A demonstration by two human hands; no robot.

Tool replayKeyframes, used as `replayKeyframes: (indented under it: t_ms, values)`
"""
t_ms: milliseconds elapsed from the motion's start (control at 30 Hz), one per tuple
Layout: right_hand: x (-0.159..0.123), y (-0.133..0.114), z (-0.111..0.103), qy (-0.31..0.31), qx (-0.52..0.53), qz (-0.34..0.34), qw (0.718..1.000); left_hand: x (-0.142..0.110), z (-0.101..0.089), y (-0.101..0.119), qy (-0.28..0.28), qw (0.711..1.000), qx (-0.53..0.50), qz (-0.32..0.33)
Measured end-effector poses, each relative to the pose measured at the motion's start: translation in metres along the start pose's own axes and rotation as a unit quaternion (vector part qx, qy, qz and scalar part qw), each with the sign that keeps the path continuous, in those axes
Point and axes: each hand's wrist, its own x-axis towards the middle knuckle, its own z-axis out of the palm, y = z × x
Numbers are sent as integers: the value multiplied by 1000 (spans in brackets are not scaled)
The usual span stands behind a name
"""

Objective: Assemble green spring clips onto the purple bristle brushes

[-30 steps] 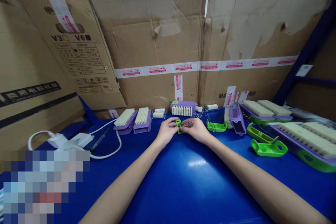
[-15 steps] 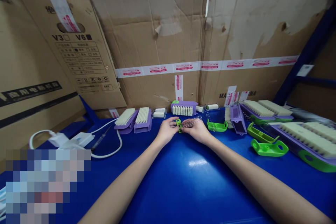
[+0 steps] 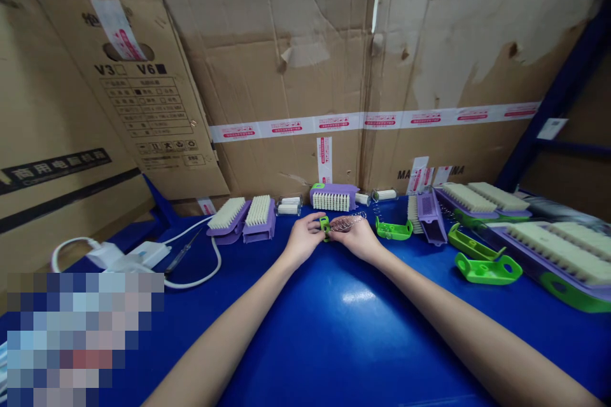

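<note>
My left hand is closed, its fingertips pinching a small green plastic part above the blue table. My right hand is closed too, its thumb and fingertips touching the right side of that part. A thin metal coil spring lies along the fingers of my right hand and sticks out past them. The exact join between spring and green part is hidden by the fingertips. Just behind the hands rests a purple brush, its pale bristles facing me.
Two purple brushes lie at the left, near a white cable and a screwdriver. Green curved shells, an upright purple housing and several more brushes stand at the right. A cardboard wall closes the back.
Hands, green part and spring keep nearly the same pose. The whole view has shifted very slightly.
</note>
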Motion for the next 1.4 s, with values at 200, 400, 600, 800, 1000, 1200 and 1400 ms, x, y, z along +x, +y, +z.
replayKeyframes:
  t_ms: [200, 400, 600, 800, 1000, 1200, 1400]
  values:
    - [-1, 0, 0, -6, 8, 1, 1000, 2, -1, -5, -12, 999, 37, 32]
    - [-1, -5, 0, -5, 10, 3, 1000, 2, -2, -5, -26, 998, 38, 37]
    - [0, -11, -4, -32, -11, 4, 999, 1, -2, -3, -26, 999, 30, 23]
    - [0, -12, -6, -44, 13, 25, 999, -1, 0, -3, -19, 999, 34, 27]
    - [1, -11, -7, -59, 27, 29, 997, 0, 0, -3, -15, 999, 40, 14]
    - [2, -4, -8, -72, 19, 35, 997, 1, 0, 0, -23, 999, 41, 5]
    - [3, -6, -8, -79, 34, 35, 996, 1, -1, -2, -35, 999, 6, 7]
